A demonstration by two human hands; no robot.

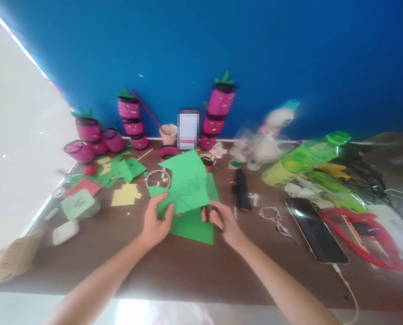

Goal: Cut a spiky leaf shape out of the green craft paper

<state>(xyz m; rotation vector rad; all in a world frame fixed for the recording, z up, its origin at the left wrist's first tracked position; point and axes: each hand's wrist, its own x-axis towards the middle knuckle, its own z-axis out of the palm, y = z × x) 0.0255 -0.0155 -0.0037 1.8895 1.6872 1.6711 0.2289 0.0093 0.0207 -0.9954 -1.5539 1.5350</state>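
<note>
The left fingers pinch the green paper by its lower left edge, above the surface; the right fingers grip the scissors beside its lower right corner.

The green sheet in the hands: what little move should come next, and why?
Probably steer the scissors toward the jagged dark lines on the green sheet. The left hand grips the sheet's near edge, and the right hand has the scissors by the handles beside it. The blades are hard to make out, so I'd move slowly.
</note>
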